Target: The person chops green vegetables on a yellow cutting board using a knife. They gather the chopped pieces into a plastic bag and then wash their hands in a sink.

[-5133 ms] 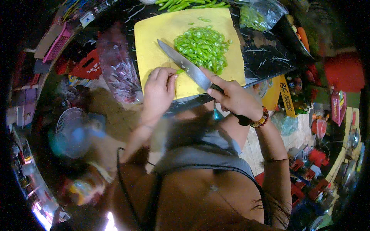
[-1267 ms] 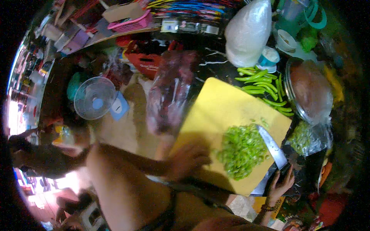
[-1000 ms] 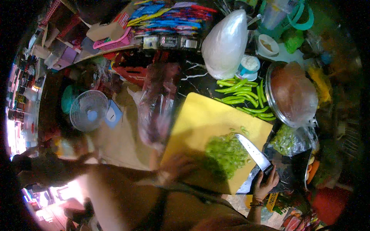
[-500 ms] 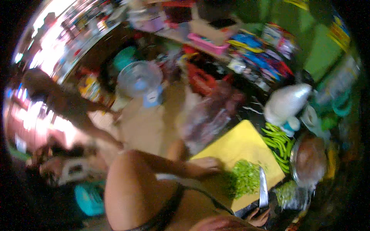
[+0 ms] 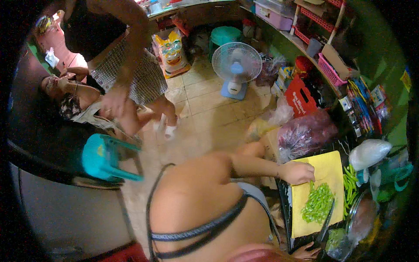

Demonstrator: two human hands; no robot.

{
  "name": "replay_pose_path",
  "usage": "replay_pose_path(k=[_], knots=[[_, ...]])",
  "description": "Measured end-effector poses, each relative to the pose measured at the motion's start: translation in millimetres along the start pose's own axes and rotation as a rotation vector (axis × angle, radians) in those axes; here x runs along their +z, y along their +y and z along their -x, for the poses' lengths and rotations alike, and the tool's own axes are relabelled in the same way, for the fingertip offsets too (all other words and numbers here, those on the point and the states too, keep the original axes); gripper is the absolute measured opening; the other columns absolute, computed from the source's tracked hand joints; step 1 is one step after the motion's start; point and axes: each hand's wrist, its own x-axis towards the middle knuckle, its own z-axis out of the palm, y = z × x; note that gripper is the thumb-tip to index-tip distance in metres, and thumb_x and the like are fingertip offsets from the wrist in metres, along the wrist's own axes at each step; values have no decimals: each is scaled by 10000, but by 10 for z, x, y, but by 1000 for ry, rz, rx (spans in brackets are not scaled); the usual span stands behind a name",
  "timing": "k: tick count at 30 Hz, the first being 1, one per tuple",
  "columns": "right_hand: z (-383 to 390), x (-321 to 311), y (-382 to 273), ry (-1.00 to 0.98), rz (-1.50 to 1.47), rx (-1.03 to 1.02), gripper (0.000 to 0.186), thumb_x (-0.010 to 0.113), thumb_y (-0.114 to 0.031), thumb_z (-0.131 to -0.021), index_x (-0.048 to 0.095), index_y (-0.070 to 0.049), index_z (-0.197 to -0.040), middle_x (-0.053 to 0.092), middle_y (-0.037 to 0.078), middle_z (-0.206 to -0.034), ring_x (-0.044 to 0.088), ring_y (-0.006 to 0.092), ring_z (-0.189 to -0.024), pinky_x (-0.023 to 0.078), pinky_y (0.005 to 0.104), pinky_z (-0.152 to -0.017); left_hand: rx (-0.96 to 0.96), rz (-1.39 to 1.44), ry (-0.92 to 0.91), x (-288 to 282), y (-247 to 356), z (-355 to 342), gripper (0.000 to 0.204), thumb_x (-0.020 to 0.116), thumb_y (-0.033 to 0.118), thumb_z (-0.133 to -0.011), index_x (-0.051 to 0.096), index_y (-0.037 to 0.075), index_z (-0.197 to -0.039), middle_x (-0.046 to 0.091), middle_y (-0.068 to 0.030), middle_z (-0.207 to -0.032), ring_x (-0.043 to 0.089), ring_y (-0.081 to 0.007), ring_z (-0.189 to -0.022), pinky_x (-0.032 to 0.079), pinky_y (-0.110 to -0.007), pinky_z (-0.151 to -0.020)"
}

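My left hand [image 5: 298, 172] rests at the left side of a yellow cutting board [image 5: 325, 165], fingers curled in; whatever they hold, if anything, is hidden. Just below its fingertips lies a pile of chopped green chili peppers [image 5: 317, 204]. A knife [image 5: 327, 222] stands tilted along the pile's right side, its blade seen nearly edge-on. Low at the board's near end, my right hand [image 5: 305, 252] is closed around the knife's handle, partly cut off from sight. Whole green chili peppers [image 5: 350, 183] lie along the board's right edge.
Beyond the board are a bag of reddish contents [image 5: 307, 133] and a red carton [image 5: 302, 98]. A white plastic bundle [image 5: 370, 154] and a round container [image 5: 362, 216] stand at right. A fan [image 5: 235, 70], a teal stool [image 5: 102, 159] and a standing person [image 5: 131, 65] are leftward.
The view has swung left, bringing the fan, stool and standing person in more fully. My left hand appears more tightly curled, and the knife's blade now shows edge-on rather than flat.
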Motion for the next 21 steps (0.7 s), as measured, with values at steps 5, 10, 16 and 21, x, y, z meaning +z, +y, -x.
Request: replay_pose_path(k=[5,10,16,21], knots=[[-67,-182,-139,-84,-23,-7,737,432,-690,-950,625,-93,-1335,605,236,-1277,610,405,-1106,494,566,-952,24,-28,75,-12,-111,28,184,666,168,-855,706,97,-1021,630,-113,-932,612,-324,-955,514,-432,-833],[-56,-224,-108,-168,31,5,787,418,-709,-940,583,-78,-1379,615,219,-1286,601,413,-1140,483,575,-971,1,-31,115,-19,-71,83,178,673,176,-831,720,93,-981,641,-120,-910,612,-327,-950,511,-439,-843],[-163,-67,-187,-157,-30,-92,737,468,-663,-938,591,-79,-1370,616,226,-1262,601,418,-1113,482,563,-952,26,-45,112,-7,-59,105,171,668,182,-821,720,99,-962,640,-117,-899,609,-325,-954,507,-443,-843],[-349,224,-253,-96,-67,-146,677,525,-599,-942,604,-64,-1350,631,232,-1207,611,420,-1060,488,546,-919,69,-151,117,47,-49,46,161,663,195,-818,715,117,-948,629,-105,-878,615,-317,-924,507,-443,-825]])
